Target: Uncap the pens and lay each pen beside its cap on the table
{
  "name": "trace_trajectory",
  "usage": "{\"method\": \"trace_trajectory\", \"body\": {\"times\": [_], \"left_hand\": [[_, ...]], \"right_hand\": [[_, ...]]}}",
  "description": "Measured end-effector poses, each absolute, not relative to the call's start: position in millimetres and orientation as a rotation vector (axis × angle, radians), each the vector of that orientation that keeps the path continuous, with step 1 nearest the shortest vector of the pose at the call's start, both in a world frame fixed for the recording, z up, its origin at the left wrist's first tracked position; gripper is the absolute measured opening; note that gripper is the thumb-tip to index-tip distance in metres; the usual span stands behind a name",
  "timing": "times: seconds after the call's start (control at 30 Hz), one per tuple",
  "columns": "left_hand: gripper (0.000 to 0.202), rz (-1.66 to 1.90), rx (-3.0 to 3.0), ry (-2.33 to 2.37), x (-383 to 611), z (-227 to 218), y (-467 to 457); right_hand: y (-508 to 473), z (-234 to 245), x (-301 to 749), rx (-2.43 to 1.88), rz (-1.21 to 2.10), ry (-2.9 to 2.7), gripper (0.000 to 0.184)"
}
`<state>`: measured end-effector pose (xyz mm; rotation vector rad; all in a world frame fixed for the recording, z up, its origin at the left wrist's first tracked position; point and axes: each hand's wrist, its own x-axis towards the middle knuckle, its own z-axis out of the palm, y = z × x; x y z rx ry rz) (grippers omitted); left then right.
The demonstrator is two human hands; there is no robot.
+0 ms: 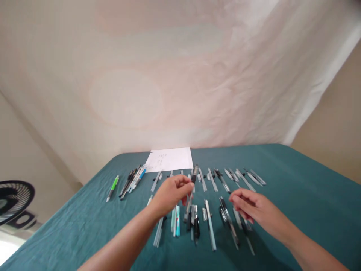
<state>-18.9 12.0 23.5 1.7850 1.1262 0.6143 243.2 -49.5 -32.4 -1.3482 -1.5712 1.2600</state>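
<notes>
My left hand (173, 192) is raised over the middle of the table, thumb and fingers pinching a pen (194, 174) with a clear barrel and a dark section. The pen stands tilted, its lower part passing in front of pens on the cloth. On the right, my right hand (251, 205) hovers above several clear and black pens (229, 222). Its fingers are curled and the thumb meets them; whether anything small is between them I cannot make out. Near my left hand lie a turquoise pen (178, 222) and a pale blue pen (210, 227).
A green cloth (84, 222) covers the table. Along the back lies a row of clear pens (213, 180). A pile of dark and blue-white pens (132, 180) and one green pen (113, 188) lie left. White paper (172, 159) is at the far edge; a fan (14, 201) stands beyond the left side.
</notes>
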Motion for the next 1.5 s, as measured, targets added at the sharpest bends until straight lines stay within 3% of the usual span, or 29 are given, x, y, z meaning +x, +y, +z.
{"method": "trace_trajectory", "body": {"times": [0.2, 0.43, 0.67, 0.8, 1.03, 1.5], "left_hand": [[0.017, 0.623, 2.121, 1.143, 65, 0, -17], [0.009, 0.614, 2.253, 1.097, 103, 8, -14], [0.010, 0.483, 2.364, 1.127, 93, 11, -14], [0.031, 0.553, 2.172, 1.078, 75, 20, -6], [0.020, 0.562, 2.404, 0.998, 78, 15, -6], [0.016, 0.681, 2.316, 1.064, 84, 1, -8]], "right_hand": [[-51, -33, 233, -1.220, 1.220, -1.415, 0.034], [-49, -29, 247, -1.247, 1.036, -1.341, 0.032], [-55, -24, 244, -1.345, 1.033, -1.518, 0.033], [-59, -27, 238, -1.412, 1.008, -1.632, 0.031], [-57, -39, 232, -1.425, 0.877, -1.723, 0.032], [-52, -35, 237, -1.532, 0.763, -1.700, 0.038]]}}
